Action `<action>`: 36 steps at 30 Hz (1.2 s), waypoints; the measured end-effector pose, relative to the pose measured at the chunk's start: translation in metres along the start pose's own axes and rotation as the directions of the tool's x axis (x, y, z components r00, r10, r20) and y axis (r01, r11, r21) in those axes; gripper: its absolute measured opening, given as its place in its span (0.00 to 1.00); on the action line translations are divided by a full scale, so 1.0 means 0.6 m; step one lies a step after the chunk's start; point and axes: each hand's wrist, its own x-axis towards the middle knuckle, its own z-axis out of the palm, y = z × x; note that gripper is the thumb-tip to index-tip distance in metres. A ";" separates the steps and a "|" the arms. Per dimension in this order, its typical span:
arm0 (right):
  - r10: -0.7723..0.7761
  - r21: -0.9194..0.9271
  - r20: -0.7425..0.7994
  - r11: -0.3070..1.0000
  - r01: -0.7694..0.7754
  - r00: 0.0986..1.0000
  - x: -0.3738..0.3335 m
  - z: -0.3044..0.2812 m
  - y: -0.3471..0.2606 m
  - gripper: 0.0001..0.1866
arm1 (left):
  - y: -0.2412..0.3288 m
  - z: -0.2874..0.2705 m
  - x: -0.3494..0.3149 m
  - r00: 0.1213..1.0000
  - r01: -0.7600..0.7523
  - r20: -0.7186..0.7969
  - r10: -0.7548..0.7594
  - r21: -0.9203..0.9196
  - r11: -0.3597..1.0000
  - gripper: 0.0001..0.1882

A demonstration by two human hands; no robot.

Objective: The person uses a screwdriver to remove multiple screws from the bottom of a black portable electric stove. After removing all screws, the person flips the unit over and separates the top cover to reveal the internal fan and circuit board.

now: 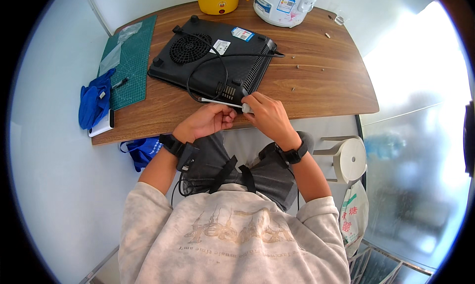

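A black induction cooker (pixel 198 79) lies upside down on the table, showing its round fan grille (pixel 190 48), feet and vent slots. Its black power cord (pixel 226 69) loops across the underside. My right hand (pixel 269 117) is closed around the pale handle of a screwdriver (pixel 222 103) at the cooker's near right corner. The shaft points left, lying level along the near edge. Just below it, my left hand (pixel 210 121) has its fingers curled together by that edge. Whatever those fingers may hold is hidden.
Several small screws (pixel 293 89) are scattered on the wooden table (pixel 336 88) at right. A yellow pot (pixel 217 1) and white rice cooker (pixel 284 7) stand behind. At left are a green cutting mat (pixel 133 61) and blue cloth (pixel 96 101). A stool (pixel 350 159) stands right.
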 end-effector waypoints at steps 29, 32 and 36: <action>0.685 -0.026 -0.285 0.694 -0.720 0.671 -0.057 -0.073 0.129 0.14 | 0.020 0.005 -0.004 0.996 0.065 -0.067 -0.053 0.189 0.980 0.18; 0.740 -0.042 -0.250 0.636 -0.770 0.625 -0.073 -0.088 0.170 0.15 | 0.024 -0.002 -0.004 0.995 0.089 -0.068 -0.072 0.283 0.955 0.21; 0.725 -0.052 -0.258 0.650 -0.758 0.639 -0.085 -0.081 0.195 0.16 | 0.026 -0.001 -0.001 0.993 0.111 -0.082 -0.088 0.344 0.932 0.23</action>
